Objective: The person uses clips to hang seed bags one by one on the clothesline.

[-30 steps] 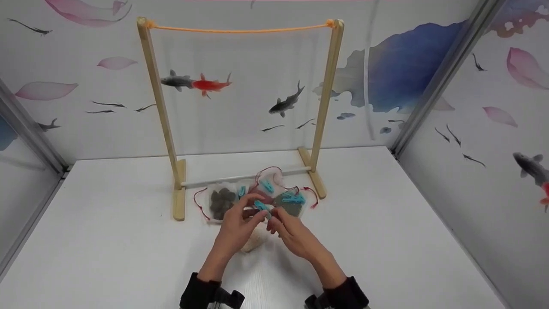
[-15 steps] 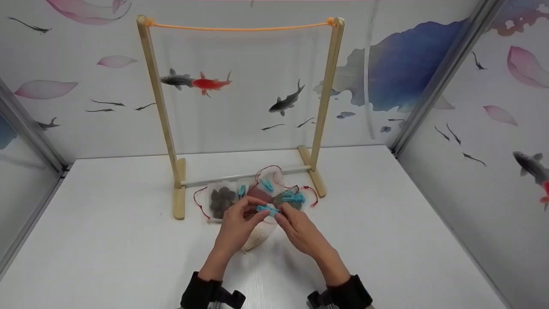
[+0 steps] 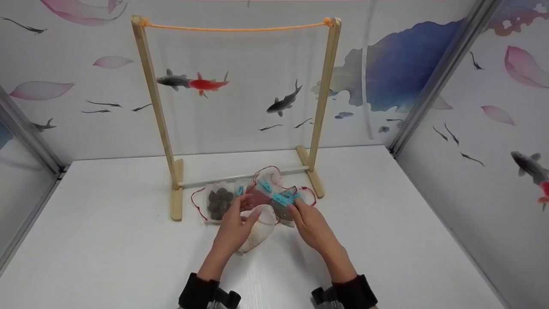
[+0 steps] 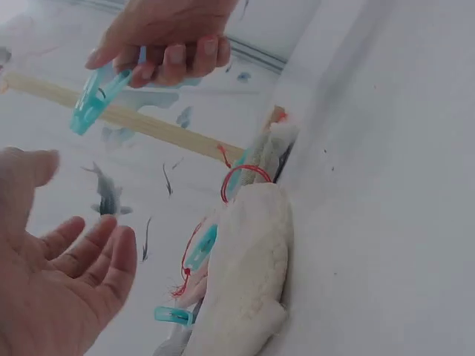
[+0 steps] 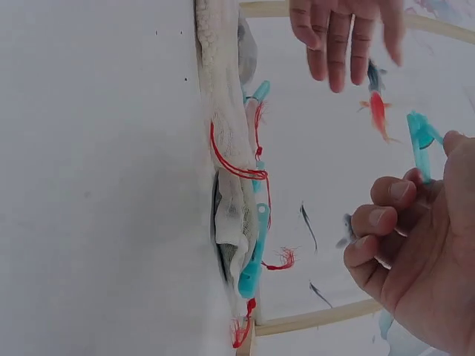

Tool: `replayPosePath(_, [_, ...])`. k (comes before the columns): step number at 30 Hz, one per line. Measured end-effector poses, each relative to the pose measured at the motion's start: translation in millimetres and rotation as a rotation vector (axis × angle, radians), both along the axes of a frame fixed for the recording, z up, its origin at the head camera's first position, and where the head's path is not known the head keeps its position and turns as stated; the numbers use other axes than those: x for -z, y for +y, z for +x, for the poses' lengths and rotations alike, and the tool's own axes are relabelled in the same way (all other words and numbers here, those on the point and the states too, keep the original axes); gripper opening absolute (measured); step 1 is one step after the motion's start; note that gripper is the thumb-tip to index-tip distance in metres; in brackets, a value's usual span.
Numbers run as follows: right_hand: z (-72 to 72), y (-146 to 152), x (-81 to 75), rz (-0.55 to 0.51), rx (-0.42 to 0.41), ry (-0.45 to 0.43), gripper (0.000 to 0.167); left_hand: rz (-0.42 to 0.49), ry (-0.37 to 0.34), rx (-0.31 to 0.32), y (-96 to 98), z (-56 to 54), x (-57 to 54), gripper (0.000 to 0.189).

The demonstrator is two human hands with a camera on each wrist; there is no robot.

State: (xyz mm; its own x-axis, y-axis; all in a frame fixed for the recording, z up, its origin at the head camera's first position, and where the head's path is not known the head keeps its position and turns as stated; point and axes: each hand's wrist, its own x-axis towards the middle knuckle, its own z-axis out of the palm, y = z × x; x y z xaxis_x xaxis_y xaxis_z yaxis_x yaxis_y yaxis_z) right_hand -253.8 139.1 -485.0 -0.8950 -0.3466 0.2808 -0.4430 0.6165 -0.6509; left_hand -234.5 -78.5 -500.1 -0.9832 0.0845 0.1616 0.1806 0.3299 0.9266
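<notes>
One left hand (image 3: 231, 221) and one right hand (image 3: 314, 226) are showing at lower centre. Four pouches (image 3: 259, 234) are lying mid-frame. At least four blue clips (image 3: 281, 198) are showing, overlap obscuring the exact count. One rack (image 3: 156, 98) is standing at upper centre, two uprights (image 3: 324, 98) holding one orange cord (image 3: 236, 29).

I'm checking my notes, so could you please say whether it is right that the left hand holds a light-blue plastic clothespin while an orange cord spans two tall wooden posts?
Not quite: the right hand holds the light-blue plastic clothespin, as the right wrist view shows. The orange cord does span the two tall wooden posts.
</notes>
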Motion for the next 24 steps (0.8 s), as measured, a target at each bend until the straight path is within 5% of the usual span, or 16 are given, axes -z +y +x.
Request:
replayPosePath(5, [-1.9,2.1,-4.3,0.073,0.122,0.066,0.027,-0.358,0.008,-0.021,-0.5,-0.5,13.2,0.054])
replayPosePath(11, [-1.5,1.5,-2.7,0.078,0.134,0.141,0.027,-0.589,0.007,0.031,3.5,-6.5,15.7,0.066])
replayPosePath(18, [2.5,1.3,1.7,0.095,0.124,0.187,0.024,-0.682,-0.008,0.048,8.8,-15.9,12.0,0.071])
replayPosePath(24, [5.3,5.5,-0.6,0.078,0.048,0.097,0.025,-0.67,0.122,0.032,7.8,-15.7,8.6,0.035])
